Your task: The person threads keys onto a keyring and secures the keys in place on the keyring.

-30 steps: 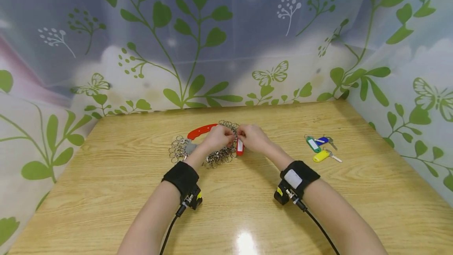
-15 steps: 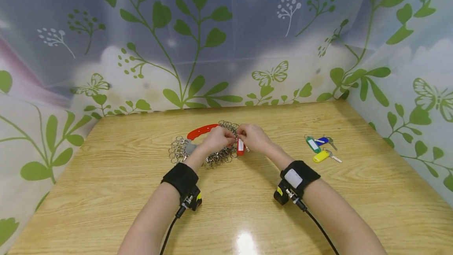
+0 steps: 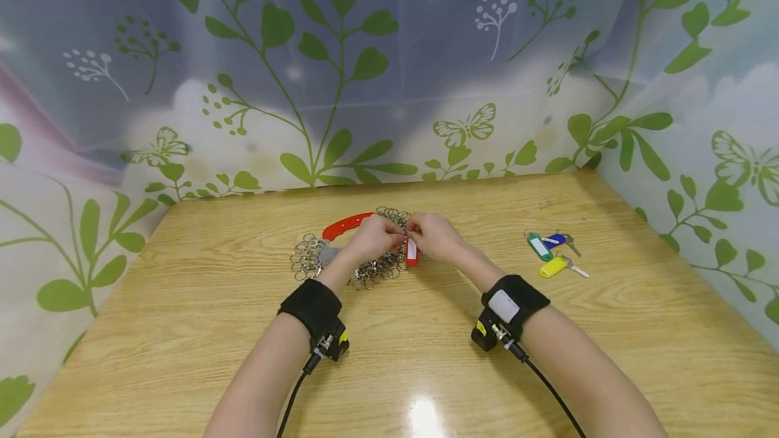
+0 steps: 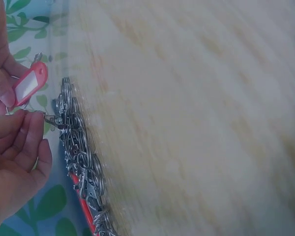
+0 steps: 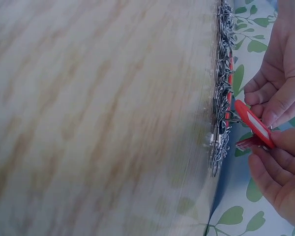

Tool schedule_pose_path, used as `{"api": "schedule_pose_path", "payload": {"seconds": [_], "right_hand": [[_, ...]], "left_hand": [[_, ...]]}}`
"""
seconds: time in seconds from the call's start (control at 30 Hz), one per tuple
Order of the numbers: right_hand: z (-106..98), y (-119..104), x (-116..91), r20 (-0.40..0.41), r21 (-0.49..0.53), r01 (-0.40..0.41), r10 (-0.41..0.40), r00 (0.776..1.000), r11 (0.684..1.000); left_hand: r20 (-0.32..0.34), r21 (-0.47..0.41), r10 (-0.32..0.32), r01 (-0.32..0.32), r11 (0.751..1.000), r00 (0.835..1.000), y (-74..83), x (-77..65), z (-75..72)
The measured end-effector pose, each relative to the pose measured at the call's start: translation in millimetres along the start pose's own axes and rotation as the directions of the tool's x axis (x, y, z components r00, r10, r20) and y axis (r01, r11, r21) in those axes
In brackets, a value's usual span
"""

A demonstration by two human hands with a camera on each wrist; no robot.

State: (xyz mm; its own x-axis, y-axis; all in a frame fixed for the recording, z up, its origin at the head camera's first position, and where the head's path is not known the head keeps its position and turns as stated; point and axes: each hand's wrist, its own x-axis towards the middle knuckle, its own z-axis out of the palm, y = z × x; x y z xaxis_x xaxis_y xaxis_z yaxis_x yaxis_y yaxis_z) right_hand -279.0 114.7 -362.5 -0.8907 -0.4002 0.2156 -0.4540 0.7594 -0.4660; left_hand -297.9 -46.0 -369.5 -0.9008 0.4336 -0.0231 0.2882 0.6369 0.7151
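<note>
A key holder with a red handle [image 3: 348, 224] and a dense fringe of metal rings and clips [image 3: 380, 269] lies on the table. At its right end my left hand [image 3: 375, 238] pinches a small metal clip [image 4: 51, 120] of that fringe. Facing it, my right hand [image 3: 437, 238] pinches a red key tag [image 3: 412, 252] with a white label by its ring end. The fingertips of both hands nearly meet there. The tag's key [image 5: 248, 142] sticks out beside it in the right wrist view. The tag's small ring is mostly hidden by fingers.
To the right on the wooden table [image 3: 389, 357] lie a green key tag [image 3: 539, 247], a blue key tag [image 3: 554, 242] and a yellow key tag [image 3: 552, 268], with keys. A leaf-patterned curtain [image 3: 365, 86] closes off the back and sides.
Both hands stay in the same place with small finger movements. The red key tag has swayed slightly, and its key, seen at its right half a second ago, shows less now.
</note>
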Motion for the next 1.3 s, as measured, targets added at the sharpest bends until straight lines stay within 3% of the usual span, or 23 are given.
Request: {"api": "schedule_pose_path", "payload": {"seconds": [0.4, 0.73, 0.9, 1.3], "right_hand": [[2.1, 1.5, -2.1, -0.004, -0.026, 0.07, -0.07, 0.998, 0.997], [0.7, 3.2, -0.8, 0.018, 0.069, -0.056, 0.055, 0.998, 0.996], [4.2, 10.7, 3.1, -0.004, 0.057, -0.04, 0.041, 0.999, 0.998], [-1.0, -2.1, -2.5, 0.013, 0.022, -0.064, 0.063, 0.998, 0.998]], "left_hand": [[-0.008, -0.041, -0.045, 0.044, 0.998, 0.999, 1.3, 0.0, 0.8], [0.021, -0.046, -0.005, 0.006, 0.999, 1.0, -2.0, 0.3, 1.2], [0.019, -0.033, 0.006, -0.006, 0.999, 1.0, -3.6, 1.8, 2.1], [0.003, -0.021, 0.007, -0.007, 1.0, 1.0, -3.6, 1.7, 2.3]]}}
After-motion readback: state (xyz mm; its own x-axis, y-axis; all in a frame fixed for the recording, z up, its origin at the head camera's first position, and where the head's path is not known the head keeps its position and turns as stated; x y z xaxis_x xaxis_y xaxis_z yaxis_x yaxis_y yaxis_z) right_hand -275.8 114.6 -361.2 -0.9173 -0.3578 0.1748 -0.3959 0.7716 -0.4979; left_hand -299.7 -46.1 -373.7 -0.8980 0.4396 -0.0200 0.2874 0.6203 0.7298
